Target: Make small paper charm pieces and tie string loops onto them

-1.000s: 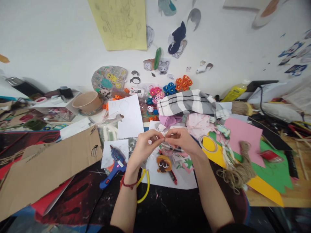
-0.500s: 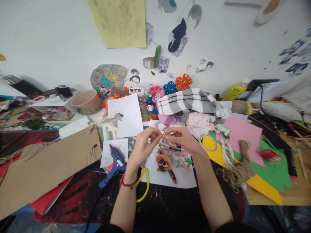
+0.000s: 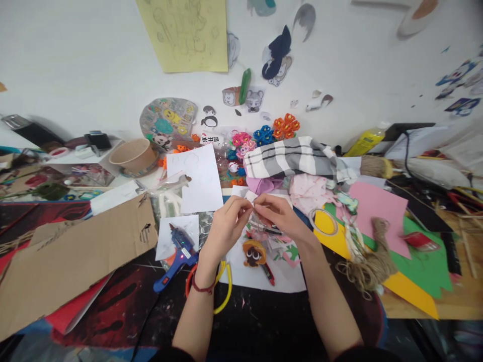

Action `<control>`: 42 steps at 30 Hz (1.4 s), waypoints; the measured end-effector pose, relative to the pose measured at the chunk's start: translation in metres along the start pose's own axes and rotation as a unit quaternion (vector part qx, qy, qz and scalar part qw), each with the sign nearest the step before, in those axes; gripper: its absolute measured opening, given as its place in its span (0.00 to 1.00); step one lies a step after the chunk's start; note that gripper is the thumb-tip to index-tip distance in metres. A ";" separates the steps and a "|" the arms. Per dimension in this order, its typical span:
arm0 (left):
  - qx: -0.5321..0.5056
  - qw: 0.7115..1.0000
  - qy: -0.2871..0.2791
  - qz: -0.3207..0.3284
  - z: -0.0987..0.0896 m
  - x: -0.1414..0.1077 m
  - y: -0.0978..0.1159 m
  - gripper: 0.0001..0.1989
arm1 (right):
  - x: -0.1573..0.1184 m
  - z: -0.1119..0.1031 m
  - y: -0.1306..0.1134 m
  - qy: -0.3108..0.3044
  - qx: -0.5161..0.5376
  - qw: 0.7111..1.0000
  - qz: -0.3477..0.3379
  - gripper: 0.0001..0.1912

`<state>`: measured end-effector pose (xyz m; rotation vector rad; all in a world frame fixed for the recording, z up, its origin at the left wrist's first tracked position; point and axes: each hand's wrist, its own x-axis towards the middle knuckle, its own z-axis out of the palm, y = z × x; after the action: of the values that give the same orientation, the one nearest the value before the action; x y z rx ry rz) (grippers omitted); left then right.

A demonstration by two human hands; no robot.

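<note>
My left hand [image 3: 229, 225] and my right hand [image 3: 281, 217] meet fingertip to fingertip above the white paper [image 3: 290, 279]. Both are closed in a pinch; what sits between the fingers is too small and covered to name. Just below them lies a brown cartoon cutout with big eyes [image 3: 254, 254], a red and black pen [image 3: 268, 273] and paper scraps [image 3: 289, 253]. Scissors with yellow and red handles [image 3: 229, 289] lie partly behind my left wrist. A blue glue gun [image 3: 181, 251] rests on a small white sheet, left of my left hand.
Cardboard [image 3: 86, 246] covers the left side. Behind my hands are a white sheet [image 3: 199, 178], checked cloth [image 3: 290, 158] and yarn flowers [image 3: 286, 126]. On the right lie a tape roll [image 3: 323, 222], twine [image 3: 377, 259], pink paper [image 3: 377, 211] and green paper [image 3: 422, 266].
Both hands have turned slightly, with the fingers drawn closer together at the pinch. My left forearm has shifted a little to the right. The things on the table stay where they were.
</note>
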<state>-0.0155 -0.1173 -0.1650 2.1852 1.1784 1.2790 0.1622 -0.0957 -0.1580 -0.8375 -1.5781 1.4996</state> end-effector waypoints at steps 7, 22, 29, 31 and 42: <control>-0.100 0.993 0.031 -0.057 -0.004 0.004 0.003 0.05 | -0.002 0.001 0.002 0.020 -0.043 0.998 -0.049 0.12; -0.023 0.998 0.049 0.045 -0.002 -0.001 0.003 0.04 | -0.002 -0.002 0.000 0.065 -0.139 0.985 -0.080 0.10; 0.021 0.998 0.034 0.046 -0.002 -0.001 0.001 0.04 | -0.002 -0.005 -0.001 0.081 -0.174 0.977 -0.092 0.11; 0.031 0.998 0.040 0.044 -0.001 0.000 0.002 0.03 | -0.002 -0.004 -0.001 0.096 -0.181 0.975 -0.090 0.11; -0.010 0.998 0.068 0.009 0.000 0.002 0.010 0.03 | -0.005 -0.002 0.001 0.166 -0.188 0.962 -0.109 0.10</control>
<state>-0.0104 -0.1223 -0.1572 2.1267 1.1941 1.4614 0.1660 -0.0989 -0.1596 -1.0274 -1.6554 0.8608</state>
